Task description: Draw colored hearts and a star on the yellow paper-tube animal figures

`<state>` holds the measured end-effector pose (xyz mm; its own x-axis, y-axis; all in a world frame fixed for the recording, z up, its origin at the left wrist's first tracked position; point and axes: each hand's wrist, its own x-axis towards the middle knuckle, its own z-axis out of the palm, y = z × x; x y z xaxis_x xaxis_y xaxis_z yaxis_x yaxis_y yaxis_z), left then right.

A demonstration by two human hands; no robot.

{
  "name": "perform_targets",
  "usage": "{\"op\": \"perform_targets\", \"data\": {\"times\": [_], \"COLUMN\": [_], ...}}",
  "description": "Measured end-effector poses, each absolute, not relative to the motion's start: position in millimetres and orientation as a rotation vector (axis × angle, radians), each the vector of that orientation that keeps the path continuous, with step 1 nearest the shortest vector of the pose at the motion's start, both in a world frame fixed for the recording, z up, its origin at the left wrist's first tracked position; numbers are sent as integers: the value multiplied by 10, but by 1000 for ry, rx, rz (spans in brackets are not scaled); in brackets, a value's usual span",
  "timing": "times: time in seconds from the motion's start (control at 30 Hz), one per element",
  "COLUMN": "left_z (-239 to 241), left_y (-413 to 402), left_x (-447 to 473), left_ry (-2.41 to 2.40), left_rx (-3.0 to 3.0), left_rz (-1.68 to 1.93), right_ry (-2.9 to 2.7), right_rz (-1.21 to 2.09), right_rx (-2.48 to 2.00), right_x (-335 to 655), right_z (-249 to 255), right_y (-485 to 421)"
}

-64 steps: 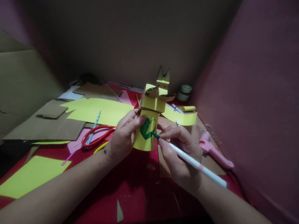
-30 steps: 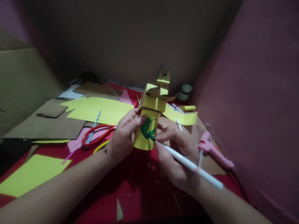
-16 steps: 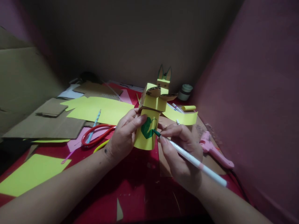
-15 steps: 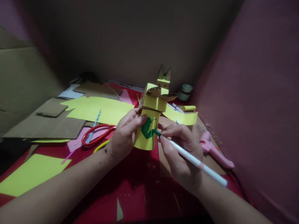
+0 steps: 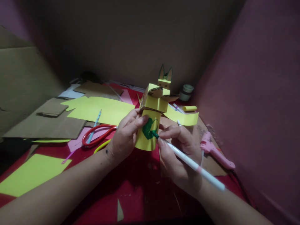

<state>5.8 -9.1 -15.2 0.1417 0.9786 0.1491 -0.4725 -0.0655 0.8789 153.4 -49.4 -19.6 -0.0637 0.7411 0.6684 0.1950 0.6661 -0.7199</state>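
Gripping a yellow paper tube (image 5: pixel 142 143) at the middle of the view, the left hand (image 5: pixel 125 132) comes in from between 8 and 9 o'clock, thumb laid across the tube's front and fingers partly hidden behind it. At 4 o'clock from the tube, the right hand (image 5: pixel 181 151) pinches a white marker (image 5: pixel 187 160) like a pen, close to its green end. The two hands are apart, one on each side; whether the right fingertips also touch the tube, I cannot tell. The marker's tip points toward 10 o'clock and lies at a green heart (image 5: pixel 146 129) on the tube, filled on its left part, with bare yellow inside the upper right lobe.

At 12 o'clock, directly above the tube, sits a yellow-faced cardboard box (image 5: pixel 152 104) with two brown flaps. Beyond it, at 1 o'clock, is a cardboard piece with pointed ears (image 5: pixel 164 83); at 2, a lidded jar (image 5: pixel 187 92). Toward 3 o'clock lie a curved yellow strip (image 5: pixel 190 118) and a small yellow roll (image 5: pixel 189 108), and nearer 4, past the right hand, a pink glue gun (image 5: pixel 217 153).

Around 9 o'clock are a large yellow sheet (image 5: pixel 107 107), a blue pencil (image 5: pixel 97 118), a red loop handle (image 5: pixel 104 125) and, farthest out, flat brown cardboard (image 5: pixel 47 128). Red tabletop (image 5: pixel 133 200) shows at 6 o'clock.
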Motion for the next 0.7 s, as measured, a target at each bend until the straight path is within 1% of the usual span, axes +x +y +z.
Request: {"op": "perform_targets", "data": {"times": [0.23,0.47,0.6,0.7], "left_z": [-136,-149,-156,-147], "left_y": [-109,-106,-102,-100], "left_x": [68,68,71,75], "left_ry": [646,648,655,658], "left_rx": [1011,995,985,991], "left_rz": [1345,1351,1340,1346], "right_ry": [-1678,-1569,-1641,-1614], "right_rz": [514,578,508,528], "right_rx": [-776,-795,-791,-803], "right_x": [1550,1528,1543,1545], "right_z": [-226,-205,-194,-198], "right_y": [-488,-485,-489,-488]}}
